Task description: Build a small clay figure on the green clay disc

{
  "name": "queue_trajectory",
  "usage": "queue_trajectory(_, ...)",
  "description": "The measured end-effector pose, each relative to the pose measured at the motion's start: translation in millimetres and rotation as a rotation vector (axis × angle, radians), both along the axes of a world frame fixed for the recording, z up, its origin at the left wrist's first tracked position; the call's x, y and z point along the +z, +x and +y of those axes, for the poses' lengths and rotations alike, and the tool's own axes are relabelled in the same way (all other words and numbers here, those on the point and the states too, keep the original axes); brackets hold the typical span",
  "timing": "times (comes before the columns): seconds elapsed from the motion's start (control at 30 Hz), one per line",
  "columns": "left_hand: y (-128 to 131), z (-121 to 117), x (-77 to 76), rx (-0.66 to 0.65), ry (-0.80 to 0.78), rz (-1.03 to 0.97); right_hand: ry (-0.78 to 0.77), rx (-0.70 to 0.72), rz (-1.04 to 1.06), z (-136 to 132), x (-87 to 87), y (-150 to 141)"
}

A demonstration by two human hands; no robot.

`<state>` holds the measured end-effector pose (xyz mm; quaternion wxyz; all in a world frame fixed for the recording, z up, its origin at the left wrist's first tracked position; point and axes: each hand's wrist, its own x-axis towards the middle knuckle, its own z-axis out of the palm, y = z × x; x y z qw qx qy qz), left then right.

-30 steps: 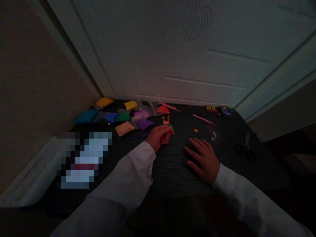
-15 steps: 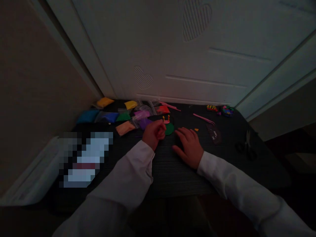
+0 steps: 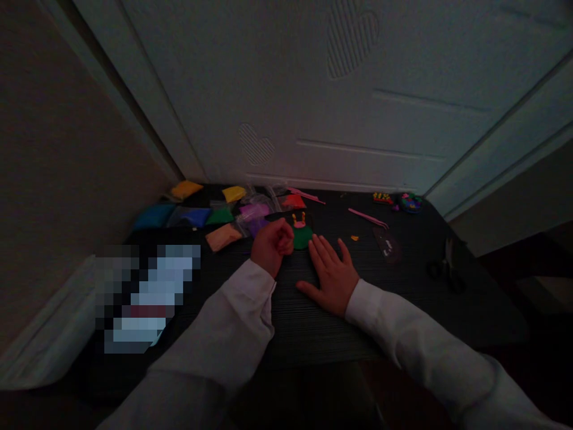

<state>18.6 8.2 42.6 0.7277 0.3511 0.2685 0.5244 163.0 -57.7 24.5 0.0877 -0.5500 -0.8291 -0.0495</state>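
Note:
My left hand [image 3: 272,246] is curled closed above the table, beside a flat green clay disc [image 3: 303,237]. Whatever its fingers may hold is hidden from me. On the disc's far side sits a small pink clay piece [image 3: 299,224] with two orange-yellow stalks standing up. My right hand [image 3: 331,273] lies flat, palm down, with its fingers spread on the dark table. Its fingertips are close to the disc's right edge; I cannot tell whether they touch it. Farther right is a small orange clay bit [image 3: 354,238].
Bags of coloured clay, among them a peach bag [image 3: 222,237] and a blue bag [image 3: 197,216], lie back left. Pink tweezers [image 3: 367,217], a clear plastic sheet [image 3: 387,245], scissors [image 3: 446,266] and finished clay figures [image 3: 409,203] are to the right. A blurred-out bright screen [image 3: 152,298] lies left.
My right hand has flattened onto the table and spread its fingers, moving slightly left. My left hand stays curled beside the green disc. The view has shifted a little.

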Motion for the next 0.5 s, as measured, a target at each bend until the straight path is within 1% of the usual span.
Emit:
queue_trajectory(0.17, -1.1, 1.1, -1.5, 0.007, -0.003, 0.001, 0.036, -0.153, -0.013, 1.6, -0.9, 9.1)
queue_trajectory(0.23, -0.8, 1.6, -2.8, 0.004, -0.005, 0.006, 0.032, -0.138, -0.013, -3.3, -1.0, 6.8)
queue_trajectory(0.3, -0.5, 1.9, -4.1, 0.002, 0.003, 0.01, 0.023, -0.079, -0.007, -7.3, -0.9, -0.1)
queue_trajectory(0.37, -0.4, 2.0, -5.0, 0.001, 0.014, 0.013, 0.021, -0.05, -0.001, -6.4, -1.0, -6.1)
queue_trajectory(0.43, -0.6, 2.0, -5.5, 0.007, 0.016, 0.019, 0.027, -0.078, 0.002, -0.1, -1.6, -5.7)
queue_trajectory(0.5, -0.8, 1.9, -5.7, 0.009, 0.009, 0.021, 0.036, -0.143, 0.0, 7.7, -2.6, 0.4)
